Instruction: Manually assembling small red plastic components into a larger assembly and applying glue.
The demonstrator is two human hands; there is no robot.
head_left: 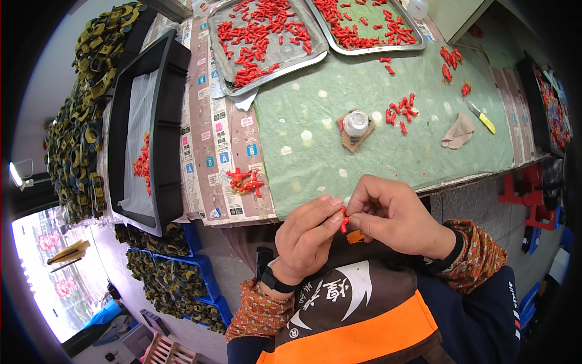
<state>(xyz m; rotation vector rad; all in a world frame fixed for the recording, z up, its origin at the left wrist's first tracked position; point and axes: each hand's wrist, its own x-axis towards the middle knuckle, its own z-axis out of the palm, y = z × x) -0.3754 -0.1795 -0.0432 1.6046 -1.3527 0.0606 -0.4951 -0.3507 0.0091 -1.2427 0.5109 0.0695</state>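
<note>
Both hands pinch one small red part (344, 219) between them, left hand (306, 239) and right hand (394, 215) fingertips closed on it; its long axis stands roughly upright, just below the counter (376, 109) edge.

Both hands meet close to the body, left hand (306, 236) and right hand (394, 215) with fingertips pinched together, forearms bent inward.

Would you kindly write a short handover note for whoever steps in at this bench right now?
Left hand and right hand: together pinching one small red piece at the table edge; an orange tool sits under the right hand.
Two metal trays hold many red pieces; loose clusters lie on the green mat.
A black tray on the left holds a few.
How many are finished cannot be told.
</note>
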